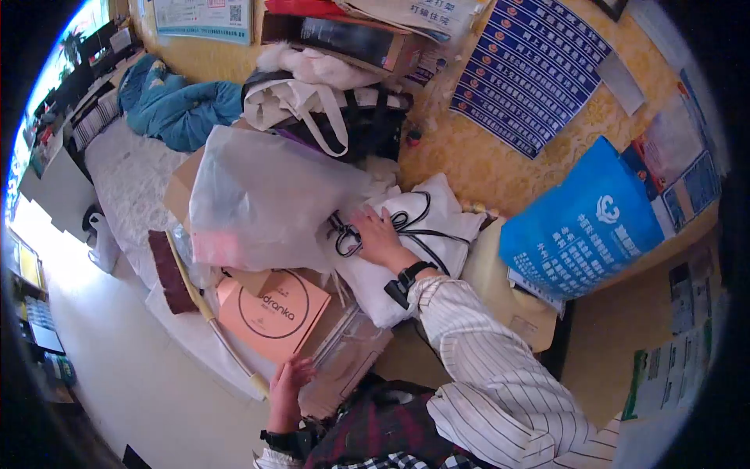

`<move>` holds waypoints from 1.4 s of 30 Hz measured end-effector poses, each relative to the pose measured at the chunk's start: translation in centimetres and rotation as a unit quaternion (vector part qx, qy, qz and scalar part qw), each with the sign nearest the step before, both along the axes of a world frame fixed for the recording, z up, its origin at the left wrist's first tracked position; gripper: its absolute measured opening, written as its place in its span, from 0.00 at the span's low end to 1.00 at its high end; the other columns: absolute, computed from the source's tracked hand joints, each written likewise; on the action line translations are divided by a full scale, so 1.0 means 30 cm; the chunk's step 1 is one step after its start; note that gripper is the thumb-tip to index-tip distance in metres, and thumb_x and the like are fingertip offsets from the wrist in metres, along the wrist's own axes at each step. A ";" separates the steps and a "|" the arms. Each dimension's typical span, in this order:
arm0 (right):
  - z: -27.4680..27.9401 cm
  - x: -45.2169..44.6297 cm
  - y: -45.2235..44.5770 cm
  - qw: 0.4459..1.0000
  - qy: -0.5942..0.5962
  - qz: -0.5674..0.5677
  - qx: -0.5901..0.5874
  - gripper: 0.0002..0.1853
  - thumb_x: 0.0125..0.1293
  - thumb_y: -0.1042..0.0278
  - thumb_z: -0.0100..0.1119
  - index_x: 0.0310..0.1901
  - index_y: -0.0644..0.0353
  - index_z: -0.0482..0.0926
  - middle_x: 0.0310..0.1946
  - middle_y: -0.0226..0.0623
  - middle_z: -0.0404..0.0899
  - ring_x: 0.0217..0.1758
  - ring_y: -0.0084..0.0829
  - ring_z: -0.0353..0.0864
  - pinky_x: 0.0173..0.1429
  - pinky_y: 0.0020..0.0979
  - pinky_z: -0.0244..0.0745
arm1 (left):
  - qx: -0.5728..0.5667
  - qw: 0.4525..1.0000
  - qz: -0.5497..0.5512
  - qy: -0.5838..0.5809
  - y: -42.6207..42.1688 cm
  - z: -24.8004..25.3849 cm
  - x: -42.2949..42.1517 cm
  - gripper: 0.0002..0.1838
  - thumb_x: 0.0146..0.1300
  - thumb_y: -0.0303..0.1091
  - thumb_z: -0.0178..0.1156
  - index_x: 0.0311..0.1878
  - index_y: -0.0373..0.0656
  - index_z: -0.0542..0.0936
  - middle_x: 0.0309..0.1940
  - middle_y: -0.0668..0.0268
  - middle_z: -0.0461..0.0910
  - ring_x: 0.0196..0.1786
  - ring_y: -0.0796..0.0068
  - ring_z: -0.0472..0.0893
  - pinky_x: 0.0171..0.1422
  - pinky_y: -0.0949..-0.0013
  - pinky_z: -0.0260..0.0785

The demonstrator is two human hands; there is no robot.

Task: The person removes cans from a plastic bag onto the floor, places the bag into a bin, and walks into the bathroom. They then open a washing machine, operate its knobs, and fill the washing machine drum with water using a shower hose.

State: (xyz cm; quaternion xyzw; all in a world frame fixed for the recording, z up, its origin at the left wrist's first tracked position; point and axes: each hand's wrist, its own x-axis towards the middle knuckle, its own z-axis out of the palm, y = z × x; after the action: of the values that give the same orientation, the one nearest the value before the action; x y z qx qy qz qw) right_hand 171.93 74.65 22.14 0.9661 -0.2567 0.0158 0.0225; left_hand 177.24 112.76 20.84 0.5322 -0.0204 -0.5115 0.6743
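Observation:
My right hand [376,238] reaches over a white cloth bag [375,285], its fingers closed over a looped black cable [416,219]. Loops of the cable show on both sides of this hand, and one strand trails down by the wrist. My left hand [289,383] is low in the view with its fingers apart and nothing in it. It is nearest to an orange-pink cardboard box [269,316] with a round printed logo. A brush with a dark bristle head [173,270] and a long pale handle lies left of the box. A translucent plastic bag [262,195] stands behind them.
A blue printed bag [582,227] stands on the right against the wall. Behind are white and black bags [297,105], a cardboard box [344,39] and a teal quilt [180,105] on the bed [129,168]. A blue poster [531,74] hangs on the wall.

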 end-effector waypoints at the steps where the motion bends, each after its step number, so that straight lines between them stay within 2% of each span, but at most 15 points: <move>1: 0.015 -0.005 0.013 1.000 0.001 0.008 -0.011 0.39 0.50 0.55 0.67 0.64 0.55 0.64 0.67 0.41 0.60 0.74 0.42 0.50 0.72 0.58 0.44 | 0.000 1.000 0.013 -0.017 0.044 0.000 0.010 0.22 0.72 0.44 0.47 0.59 0.37 0.70 0.48 0.59 0.79 0.45 0.70 0.80 0.48 0.70 0.70; 8: 0.017 -0.182 0.207 0.995 -0.074 -0.067 -0.006 0.38 0.55 0.52 0.63 0.66 0.55 0.62 0.71 0.43 0.54 0.77 0.45 0.42 0.72 0.62 0.35 | 0.087 0.984 0.149 -0.054 0.338 0.009 0.129 0.18 0.71 0.43 0.49 0.53 0.38 0.72 0.40 0.63 0.79 0.41 0.73 0.80 0.45 0.72 0.68; 15: -0.031 -0.103 0.197 0.985 0.087 -0.146 0.017 0.43 0.56 0.43 0.60 0.69 0.56 0.60 0.74 0.41 0.47 0.78 0.43 0.36 0.71 0.64 0.36 | 0.082 0.977 0.173 -0.092 0.552 0.042 0.182 0.17 0.70 0.43 0.49 0.52 0.40 0.73 0.43 0.63 0.80 0.42 0.73 0.80 0.47 0.71 0.67; 18: -0.040 -0.054 0.288 0.978 -0.081 -0.193 0.004 0.35 0.56 0.56 0.63 0.64 0.58 0.65 0.71 0.44 0.54 0.75 0.46 0.45 0.71 0.60 0.43 | 0.071 0.976 0.183 -0.095 0.665 0.032 0.168 0.17 0.71 0.43 0.49 0.52 0.40 0.73 0.43 0.63 0.80 0.42 0.73 0.80 0.47 0.70 0.67; 20: -0.117 -0.015 0.428 0.958 -0.275 -0.079 -0.026 0.29 0.56 0.62 0.61 0.59 0.62 0.70 0.62 0.50 0.67 0.67 0.51 0.61 0.65 0.49 0.59 | 0.107 0.975 0.170 -0.090 0.743 0.013 0.164 0.17 0.71 0.43 0.49 0.52 0.40 0.73 0.43 0.63 0.80 0.42 0.73 0.80 0.46 0.71 0.67; 22: -0.142 0.056 0.701 0.909 -0.383 0.033 0.162 0.19 0.56 0.63 0.60 0.48 0.63 0.77 0.42 0.50 0.79 0.48 0.51 0.77 0.49 0.42 0.71 | 0.107 0.973 0.183 -0.088 0.823 0.007 0.159 0.17 0.71 0.43 0.49 0.51 0.39 0.73 0.42 0.62 0.80 0.42 0.73 0.80 0.46 0.71 0.67; 23: -0.134 0.066 0.847 0.969 -0.179 0.017 0.168 0.11 0.57 0.62 0.59 0.35 0.61 0.80 0.28 0.47 0.79 0.33 0.50 0.79 0.37 0.44 0.72 | 0.109 0.973 0.189 -0.081 0.865 0.008 0.160 0.17 0.70 0.43 0.48 0.51 0.39 0.73 0.42 0.62 0.80 0.42 0.73 0.80 0.45 0.71 0.67; 24: -0.130 0.091 0.987 0.940 -0.251 0.065 0.220 0.12 0.57 0.58 0.59 0.28 0.58 0.81 0.23 0.42 0.80 0.28 0.48 0.80 0.35 0.44 0.72 | 0.109 0.970 0.199 -0.086 0.902 0.015 0.163 0.17 0.70 0.43 0.48 0.51 0.39 0.73 0.42 0.62 0.80 0.42 0.73 0.80 0.45 0.71 0.67; 26: -0.235 0.108 1.130 0.947 -0.069 0.022 0.314 0.18 0.53 0.51 0.61 0.32 0.60 0.78 0.27 0.46 0.80 0.33 0.48 0.80 0.37 0.46 0.73 | 0.108 0.968 0.206 -0.096 0.964 0.029 0.168 0.17 0.70 0.43 0.49 0.51 0.39 0.73 0.42 0.62 0.80 0.41 0.73 0.80 0.45 0.71 0.67; 29: -0.318 0.130 1.229 0.972 -0.005 -0.006 0.235 0.21 0.53 0.55 0.64 0.42 0.63 0.78 0.30 0.47 0.82 0.30 0.46 0.82 0.40 0.42 0.76 | 0.121 0.959 0.231 -0.110 1.040 0.068 0.171 0.18 0.69 0.44 0.50 0.50 0.39 0.74 0.42 0.61 0.80 0.41 0.73 0.80 0.45 0.71 0.67; 33: -0.376 0.170 1.220 0.948 -0.089 -0.054 0.302 0.22 0.52 0.58 0.66 0.44 0.64 0.75 0.27 0.45 0.81 0.26 0.38 0.81 0.34 0.37 0.76 | 0.125 0.953 0.254 -0.106 1.097 0.057 0.157 0.18 0.69 0.44 0.51 0.50 0.39 0.74 0.42 0.61 0.81 0.41 0.73 0.81 0.45 0.71 0.67; 35: -0.369 0.170 1.201 0.794 -0.130 -0.194 0.562 0.16 0.53 0.64 0.65 0.41 0.62 0.75 0.23 0.36 0.77 0.22 0.28 0.78 0.26 0.31 0.74 | 0.114 0.952 0.260 -0.111 1.099 0.056 0.143 0.17 0.68 0.44 0.51 0.50 0.39 0.74 0.41 0.61 0.81 0.41 0.72 0.81 0.46 0.71 0.67; 38: -0.273 0.112 1.165 0.767 -0.146 -0.140 0.609 0.12 0.56 0.69 0.62 0.40 0.63 0.75 0.21 0.31 0.74 0.19 0.22 0.75 0.21 0.27 0.71 | 0.106 0.949 0.277 -0.107 1.072 0.042 0.102 0.17 0.68 0.43 0.51 0.50 0.39 0.74 0.40 0.62 0.81 0.39 0.72 0.81 0.44 0.71 0.67; 40: -0.281 0.029 1.135 0.794 -0.192 -0.117 0.565 0.20 0.54 0.64 0.64 0.47 0.62 0.73 0.21 0.32 0.74 0.13 0.25 0.71 0.16 0.31 0.67 | 0.108 0.958 0.240 -0.111 1.041 0.045 0.072 0.17 0.68 0.43 0.52 0.50 0.40 0.73 0.40 0.62 0.80 0.38 0.72 0.81 0.43 0.71 0.68; 42: -0.109 -0.073 1.139 0.784 -0.258 -0.110 0.554 0.17 0.58 0.63 0.63 0.47 0.59 0.74 0.20 0.31 0.74 0.14 0.24 0.72 0.18 0.30 0.68 | 0.112 0.966 0.199 -0.120 1.003 0.048 0.078 0.17 0.68 0.44 0.52 0.50 0.40 0.73 0.39 0.62 0.80 0.38 0.71 0.81 0.42 0.71 0.68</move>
State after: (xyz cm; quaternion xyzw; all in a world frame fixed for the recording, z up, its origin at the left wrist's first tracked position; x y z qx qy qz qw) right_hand 169.74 108.83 18.86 0.7374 -0.3218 0.1166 -0.5823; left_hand 179.57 142.85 22.27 0.6550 0.0627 -0.2987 0.6912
